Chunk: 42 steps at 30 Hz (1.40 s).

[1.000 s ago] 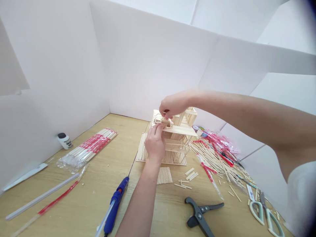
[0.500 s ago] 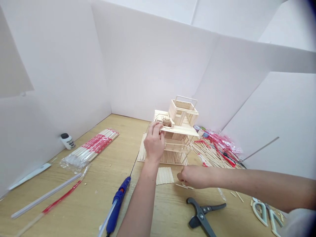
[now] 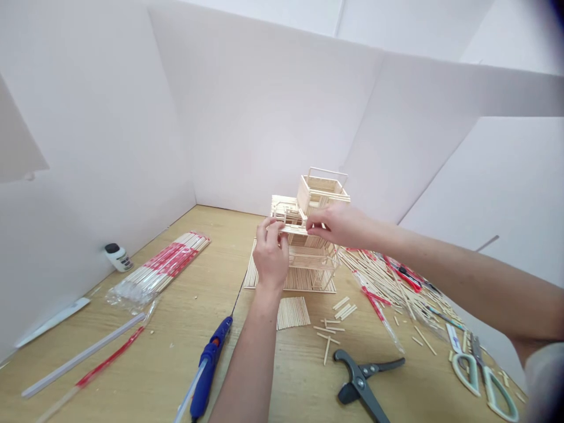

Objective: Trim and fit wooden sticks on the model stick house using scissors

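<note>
A model house [image 3: 308, 276] built of thin wooden sticks stands in the middle of the table. My left hand [image 3: 271, 252] grips the front left edge of its upper deck, fingers on top and thumb at the side. At the right part of that edge, my right hand [image 3: 337, 226] is closed in a pinch; anything between its fingertips is too small to make out. In front of the house lies a small flat stick panel [image 3: 294, 312]. Several short cut sticks [image 3: 344, 310] are scattered to the panel's right.
A blue glue gun [image 3: 210, 367] and dark pliers [image 3: 361, 382] lie near the front. Scissors [image 3: 482, 364] and a pile of loose sticks [image 3: 374, 276] are on the right. Bagged sticks [image 3: 163, 264] and a white bottle [image 3: 118, 257] sit left. White panels enclose the table.
My right hand has risen from the short sticks on the table to the upper deck's front edge. My left hand keeps its place on the house.
</note>
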Tool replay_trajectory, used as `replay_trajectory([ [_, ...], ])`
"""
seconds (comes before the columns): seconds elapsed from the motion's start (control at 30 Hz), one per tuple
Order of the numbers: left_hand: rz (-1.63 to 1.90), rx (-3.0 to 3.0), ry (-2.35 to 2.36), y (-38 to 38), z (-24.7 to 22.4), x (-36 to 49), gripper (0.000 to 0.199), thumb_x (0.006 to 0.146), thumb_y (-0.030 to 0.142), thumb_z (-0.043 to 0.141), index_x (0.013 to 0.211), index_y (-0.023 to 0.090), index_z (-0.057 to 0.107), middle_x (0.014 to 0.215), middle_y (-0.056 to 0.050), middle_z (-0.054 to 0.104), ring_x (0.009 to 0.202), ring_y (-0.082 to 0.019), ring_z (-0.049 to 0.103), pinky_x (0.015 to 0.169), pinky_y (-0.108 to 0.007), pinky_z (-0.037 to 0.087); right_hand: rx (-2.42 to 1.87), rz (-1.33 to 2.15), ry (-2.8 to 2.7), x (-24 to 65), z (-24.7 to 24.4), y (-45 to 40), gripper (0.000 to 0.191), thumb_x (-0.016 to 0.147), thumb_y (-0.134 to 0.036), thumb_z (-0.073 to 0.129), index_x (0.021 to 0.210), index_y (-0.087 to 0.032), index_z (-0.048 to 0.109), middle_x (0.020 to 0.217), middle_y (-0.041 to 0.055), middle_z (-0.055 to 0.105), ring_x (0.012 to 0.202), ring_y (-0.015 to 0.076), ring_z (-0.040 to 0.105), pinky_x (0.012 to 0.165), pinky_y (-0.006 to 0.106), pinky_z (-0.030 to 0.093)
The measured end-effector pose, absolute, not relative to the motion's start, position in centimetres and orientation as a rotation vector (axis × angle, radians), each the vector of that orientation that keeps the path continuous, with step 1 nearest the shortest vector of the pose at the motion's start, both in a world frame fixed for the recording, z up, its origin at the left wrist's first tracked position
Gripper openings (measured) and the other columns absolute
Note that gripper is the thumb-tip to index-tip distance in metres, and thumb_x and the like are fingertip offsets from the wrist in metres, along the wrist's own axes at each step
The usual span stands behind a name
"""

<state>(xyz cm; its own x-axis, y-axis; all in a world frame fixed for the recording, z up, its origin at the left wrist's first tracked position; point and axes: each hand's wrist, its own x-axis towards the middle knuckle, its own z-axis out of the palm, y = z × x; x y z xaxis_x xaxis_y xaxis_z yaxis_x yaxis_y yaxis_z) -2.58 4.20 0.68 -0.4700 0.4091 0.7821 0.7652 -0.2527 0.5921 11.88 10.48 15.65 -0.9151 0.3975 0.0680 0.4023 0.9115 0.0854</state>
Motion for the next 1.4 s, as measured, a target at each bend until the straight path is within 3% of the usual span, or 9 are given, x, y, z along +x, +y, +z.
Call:
replay_trajectory([
  [0.17, -1.783, -1.423, -1.697, 4.2, 0.5, -2.5, 0.018, 0.093, 0.011, 0.053, 0.106, 0.02, 0.063, 0.122, -0.011, 0.062, 0.114, -0.019, 0.063, 0.08, -0.028, 0.058, -0.607, -0.275, -2.972, 9.9, 16.0, 11.8, 0.018, 0.091, -0.02, 0.059, 0.095, -0.021, 0.076, 0.091, 0.0059, 0.073, 0.084, 0.0184, 0.063, 0.07, 0.028, 0.036],
  [0.3, -1.807, -1.42, -1.692, 4.2, 0.5, -2.4, 0.015, 0.095, 0.014, 0.054, 0.103, 0.02, 0.064, 0.121, -0.01, 0.062, 0.109, -0.018, 0.064, 0.077, -0.026, 0.057, -0.449, -0.298, -3.072, 8.7, 16.2, 12.2, 0.02, 0.09, -0.019, 0.06, 0.096, -0.023, 0.078, 0.094, 0.0063, 0.069, 0.079, 0.0163, 0.059, 0.066, 0.028, 0.033],
  [0.53, -1.803, -1.423, -1.721, 4.2, 0.6, -2.5, 0.014, 0.096, 0.015, 0.053, 0.103, 0.02, 0.064, 0.12, -0.01, 0.063, 0.103, -0.017, 0.066, 0.073, -0.025, 0.055, -0.293, -0.27, -3.185, 7.6, 17.2, 12.4, 0.019, 0.089, -0.016, 0.059, 0.092, -0.021, 0.077, 0.089, 0.0044, 0.067, 0.074, 0.0135, 0.055, 0.063, 0.026, 0.033],
  [0.83, -1.849, -1.404, -1.704, 4.2, 0.9, -2.4, 0.011, 0.094, 0.014, 0.057, 0.099, 0.02, 0.065, 0.117, -0.009, 0.065, 0.102, -0.018, 0.065, 0.072, -0.025, 0.054, -0.254, -0.25, -3.315, 6.6, 18.0, 12.7, 0.018, 0.085, -0.013, 0.061, 0.094, -0.022, 0.074, 0.092, 0.0017, 0.07, 0.081, 0.014, 0.058, 0.063, 0.025, 0.033],
  [1.03, -1.857, -1.393, -1.718, 4.2, 0.9, -2.4, 0.011, 0.093, 0.013, 0.057, 0.097, 0.021, 0.065, 0.117, -0.008, 0.065, 0.102, -0.018, 0.065, 0.071, -0.025, 0.054, -0.186, -0.208, -3.36, 5.8, 18.3, 13.0, 0.016, 0.082, -0.011, 0.061, 0.085, -0.021, 0.073, 0.084, 0.001, 0.07, 0.077, 0.0133, 0.057, 0.064, 0.025, 0.033],
  [1.4, -1.836, -1.407, -1.716, 4.1, 0.9, -2.4, 0.015, 0.093, 0.011, 0.055, 0.1, 0.021, 0.064, 0.118, -0.009, 0.065, 0.099, -0.018, 0.066, 0.07, -0.026, 0.053, -0.236, -0.237, -3.332, 6.4, 18.5, 13.1, 0.021, 0.085, -0.009, 0.059, 0.094, -0.021, 0.074, 0.089, 0.0013, 0.072, 0.079, 0.0131, 0.059, 0.065, 0.025, 0.035],
])
